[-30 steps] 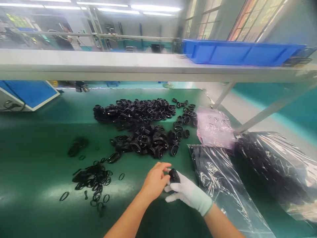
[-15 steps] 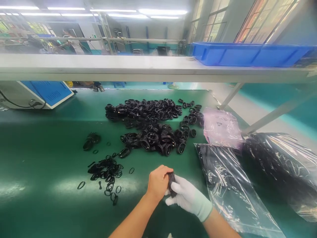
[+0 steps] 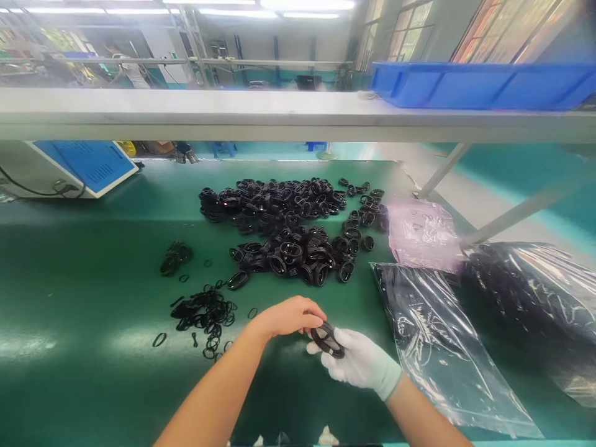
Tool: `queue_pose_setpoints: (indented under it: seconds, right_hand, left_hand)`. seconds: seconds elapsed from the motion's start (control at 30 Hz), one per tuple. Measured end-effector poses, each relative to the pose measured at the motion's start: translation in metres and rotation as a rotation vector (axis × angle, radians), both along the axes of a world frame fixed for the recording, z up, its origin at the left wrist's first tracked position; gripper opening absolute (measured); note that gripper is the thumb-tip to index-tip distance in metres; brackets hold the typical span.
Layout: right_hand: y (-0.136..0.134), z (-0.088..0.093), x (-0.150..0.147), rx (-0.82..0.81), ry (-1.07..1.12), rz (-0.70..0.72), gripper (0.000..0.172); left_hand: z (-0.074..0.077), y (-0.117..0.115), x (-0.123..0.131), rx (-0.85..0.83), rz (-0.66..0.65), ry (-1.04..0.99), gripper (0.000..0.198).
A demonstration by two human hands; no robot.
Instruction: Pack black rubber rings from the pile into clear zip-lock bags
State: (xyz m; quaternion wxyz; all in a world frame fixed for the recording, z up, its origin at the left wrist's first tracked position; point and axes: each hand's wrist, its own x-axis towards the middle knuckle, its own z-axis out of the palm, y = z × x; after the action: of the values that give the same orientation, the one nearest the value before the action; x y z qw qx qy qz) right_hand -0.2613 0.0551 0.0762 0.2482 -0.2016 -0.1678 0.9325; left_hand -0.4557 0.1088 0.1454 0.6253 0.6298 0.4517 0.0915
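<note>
A coiled black cable (image 3: 331,345) is held over the green table, its loop turned toward me. My right hand (image 3: 356,363), in a white glove, is closed around the coil's right side. My bare left hand (image 3: 293,315) has thumb and fingers pinched at the coil's upper left edge; the fingertips are partly hidden. Beyond the hands lies a big heap of similar coiled cables (image 3: 298,251). To the left is a loose pile of thin black rubber bands (image 3: 205,313), with a few single ones scattered around it.
A clear plastic bag (image 3: 447,347) of black items lies at right, beside a larger filled bag (image 3: 526,310) and a pink bag (image 3: 421,233). A white shelf (image 3: 233,115) spans above, holding a blue bin (image 3: 479,87). A few coils (image 3: 176,256) sit apart at left.
The coil has turned from edge-on to showing its open loop. My left hand has swung flatter, with its forearm further left. The view has tipped slightly down.
</note>
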Motion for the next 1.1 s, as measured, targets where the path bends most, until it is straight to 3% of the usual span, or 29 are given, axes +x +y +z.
queue_pose_setpoints:
  seconds: [0.1, 0.2, 0.33, 0.47, 0.6, 0.77, 0.87, 0.97, 1.1]
  right_hand:
    - [0.011, -0.006, 0.004, -0.045, -0.066, -0.127, 0.034]
    - [0.018, -0.005, 0.004, -0.041, -0.119, -0.240, 0.027]
    - [0.019, 0.008, 0.006, 0.118, -0.066, -0.218, 0.030]
    - [0.016, 0.020, 0.010, 0.131, -0.038, -0.101, 0.046]
    - [0.014, 0.023, 0.004, 0.187, -0.092, -0.051, 0.050]
    - [0.012, 0.023, -0.003, 0.156, -0.068, -0.067, 0.038]
    - [0.007, 0.022, -0.008, -0.002, 0.040, -0.056, 0.036]
    - [-0.001, 0.019, -0.017, -0.072, 0.037, -0.033, 0.036]
    - [-0.008, 0.017, -0.025, 0.135, -0.173, -0.122, 0.033]
  left_hand:
    - [-0.004, -0.006, 0.008, -0.050, 0.043, 0.036, 0.024]
    - [-0.015, -0.027, 0.029, 0.127, 0.286, 0.130, 0.016]
    - [-0.020, -0.049, 0.047, 0.366, 0.418, 0.180, 0.011]
    - [-0.016, -0.043, 0.043, 0.364, 0.570, 0.153, 0.019]
    - [-0.019, -0.034, 0.041, 0.312, 0.538, 0.103, 0.024]
    - [-0.021, -0.031, 0.028, 0.309, 0.498, 0.041, 0.022]
    - [-0.018, -0.028, 0.011, 0.123, 0.393, -0.102, 0.032]
    - [-0.016, -0.026, 0.002, -0.034, 0.318, -0.262, 0.028]
    - [-0.015, -0.026, 0.005, 0.013, 0.334, -0.108, 0.023]
